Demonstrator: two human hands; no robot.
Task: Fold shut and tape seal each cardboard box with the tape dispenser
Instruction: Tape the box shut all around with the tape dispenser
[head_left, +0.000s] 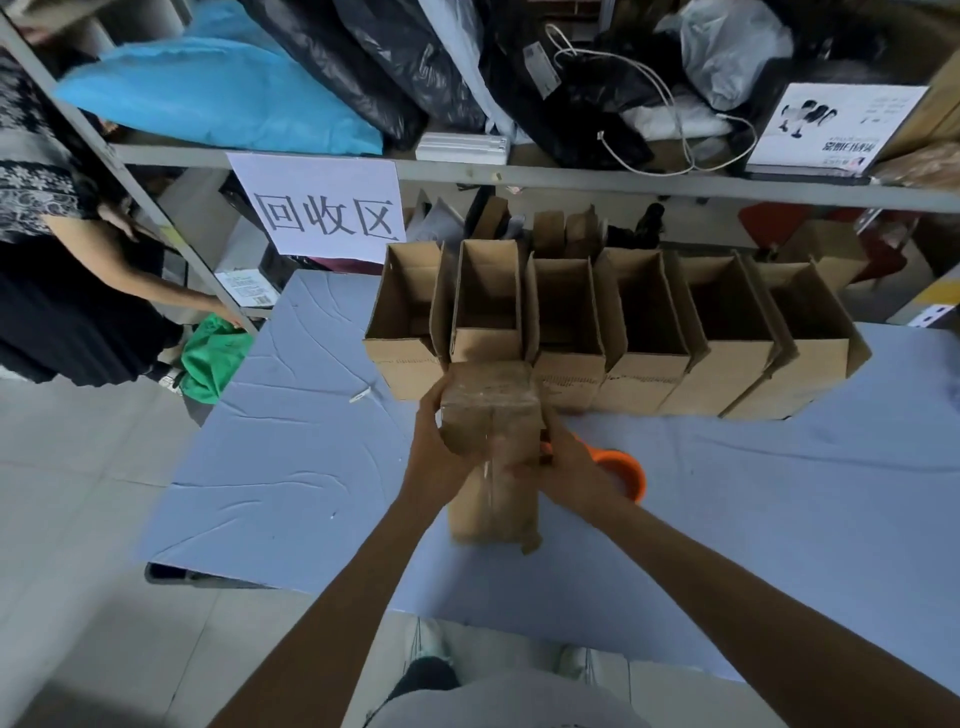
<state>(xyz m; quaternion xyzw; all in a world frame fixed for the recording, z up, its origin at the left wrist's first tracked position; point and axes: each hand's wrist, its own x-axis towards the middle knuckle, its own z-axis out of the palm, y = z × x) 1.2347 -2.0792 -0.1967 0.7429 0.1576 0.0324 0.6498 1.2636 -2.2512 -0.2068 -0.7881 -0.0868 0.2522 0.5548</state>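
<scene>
Now the left hand (441, 434) grips the upper left corner of a closed box (491, 410), fingers curled round its edge. The right hand (566, 467) lies against the box's right side with the thumb on the front face, next to a strip of clear tape (488, 467) running down the middle. An orange tape dispenser (626, 470) shows just behind that hand. Whether the fingers grasp the dispenser or only the box, I cannot tell.

The box stands upright, its lower end at the table (311, 441), which is covered in a wrinkled blue-grey sheet. Along the table's far edge six open boxes (571, 322) stand side by side, flaps up and touching each other.

Behind them rises a grey metal shelf rack (571, 176) with a paper sign (322, 208) hanging from its rail. A blue bag (218, 93) and black bags (389, 62) crowd the shelf above.

To the left a second person (52, 260) in dark patterned clothes reaches down beside the rack, near a green cloth (218, 358) on the pale tiled floor (78, 493).
</scene>
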